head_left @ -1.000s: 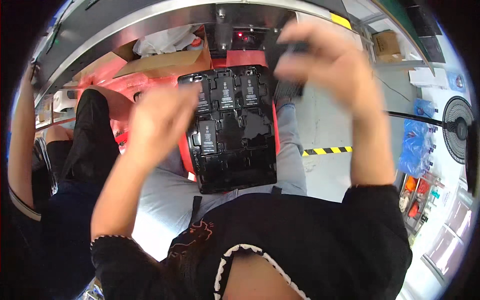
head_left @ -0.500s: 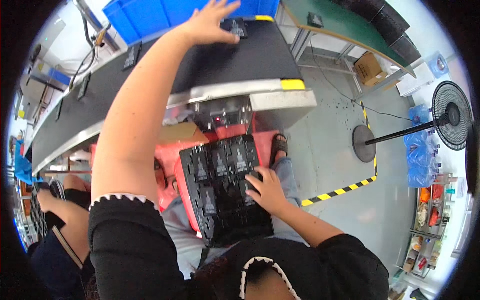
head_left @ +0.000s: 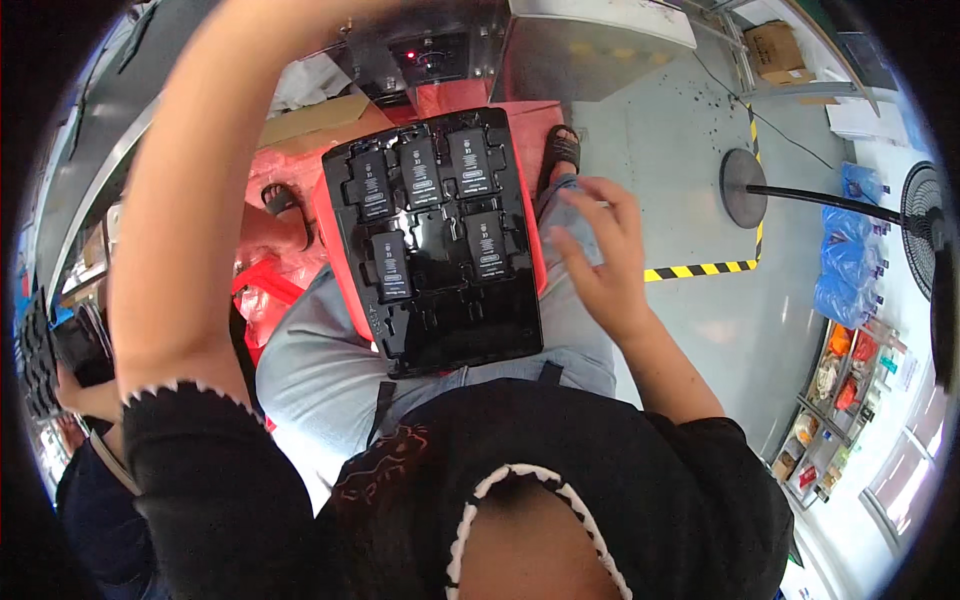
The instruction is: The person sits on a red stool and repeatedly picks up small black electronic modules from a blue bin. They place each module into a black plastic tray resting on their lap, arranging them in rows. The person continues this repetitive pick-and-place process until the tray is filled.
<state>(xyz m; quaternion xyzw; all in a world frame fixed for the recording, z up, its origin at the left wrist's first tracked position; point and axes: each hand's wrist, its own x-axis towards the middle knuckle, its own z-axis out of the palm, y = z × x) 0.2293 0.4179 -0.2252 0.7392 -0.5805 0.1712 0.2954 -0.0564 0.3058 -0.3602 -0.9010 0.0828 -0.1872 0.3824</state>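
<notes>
Our right hand (head_left: 603, 250) hangs just right of the black tray (head_left: 465, 345), fingers loosely parted, holding nothing. Our left forearm (head_left: 195, 190) extends past the tray's left side; the left hand is out of view, so we cannot tell its grip. Five flat black packs (head_left: 391, 266) sit in the tray, three in its far row, two in the next. A fan (head_left: 919, 232) stands well right of the tray.

Black tray (head_left: 440, 335), striped tape (head_left: 700, 271)

Left of the right hand (head_left: 608, 255), the glossy black tray carries black batteries (head_left: 488, 247) printed in white. Below the hand, the jeans (head_left: 315, 345) are pale blue and the shirt (head_left: 680, 490) black, trimmed in scalloped white. Right of the hand, the tape runs yellow-and-black across grey floor (head_left: 690, 340); further right, the fan (head_left: 918, 230) is black.
</notes>
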